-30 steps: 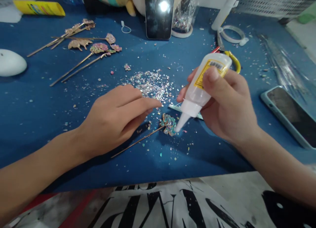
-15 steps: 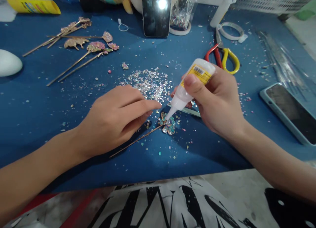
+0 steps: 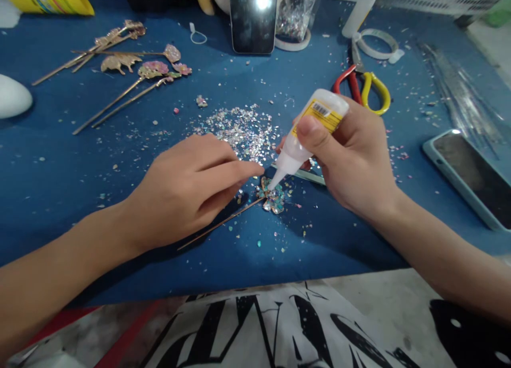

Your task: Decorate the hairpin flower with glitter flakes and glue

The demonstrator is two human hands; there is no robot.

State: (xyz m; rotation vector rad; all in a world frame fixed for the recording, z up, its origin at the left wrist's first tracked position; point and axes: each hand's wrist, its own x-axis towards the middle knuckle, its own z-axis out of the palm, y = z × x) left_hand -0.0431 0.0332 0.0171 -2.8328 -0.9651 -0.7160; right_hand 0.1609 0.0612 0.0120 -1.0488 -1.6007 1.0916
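My right hand [image 3: 355, 160] grips a small white glue bottle [image 3: 309, 128] with a yellow label, tilted down to the left. Its nozzle tip touches the flower-shaped head of a thin gold hairpin [image 3: 273, 197] lying on the blue mat [image 3: 59, 160]. My left hand [image 3: 187, 190] rests on the mat left of the flower, fingers extended and close together, pointing at it over the pin's stem. A heap of iridescent flakes [image 3: 239, 131] lies just behind both hands.
Several finished gold hairpins [image 3: 131, 75] lie at the back left. Red and yellow scissors [image 3: 365, 86], tape rings [image 3: 377, 43], an upright phone [image 3: 252, 17] and a bag of flakes [image 3: 293, 14] stand at the back. Another phone [image 3: 471, 176] lies at the right.
The glue bottle has moved left and down, from the flower's right edge to its top-left. My left hand has barely shifted.
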